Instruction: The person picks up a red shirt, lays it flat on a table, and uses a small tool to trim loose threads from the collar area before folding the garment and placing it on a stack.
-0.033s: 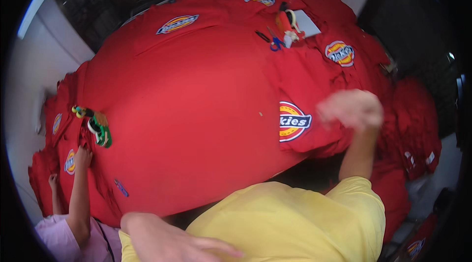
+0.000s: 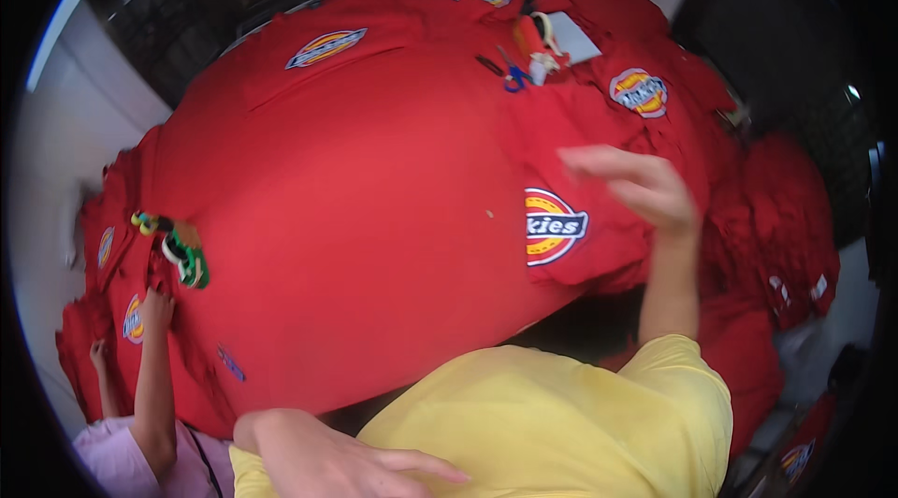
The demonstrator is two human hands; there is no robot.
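My right hand (image 2: 645, 187) hovers over a folded red garment (image 2: 599, 143) at the right of the table. Its fingers point left, slightly blurred, with nothing in them. A round printed emblem (image 2: 556, 227) in yellow, red and dark blue shows on that garment, just below and left of the hand. Close to my body, at the lower edge, my left hand (image 2: 323, 461) lies in front of my yellow shirt (image 2: 561, 414). The fingers there are stretched out and apart, and I see no object in them.
Red cloth (image 2: 355, 217) covers the table. Blue-handled scissors (image 2: 514, 77) and a red tape dispenser (image 2: 535, 38) lie at the far right, a green tape dispenser (image 2: 190, 259) at the left. A co-worker's hand (image 2: 157, 303) handles red garments there. More red garments (image 2: 786, 217) are piled at right.
My right hand has moved a little left and up, and its fingers now reach out to the left. The whole view has shifted slightly.
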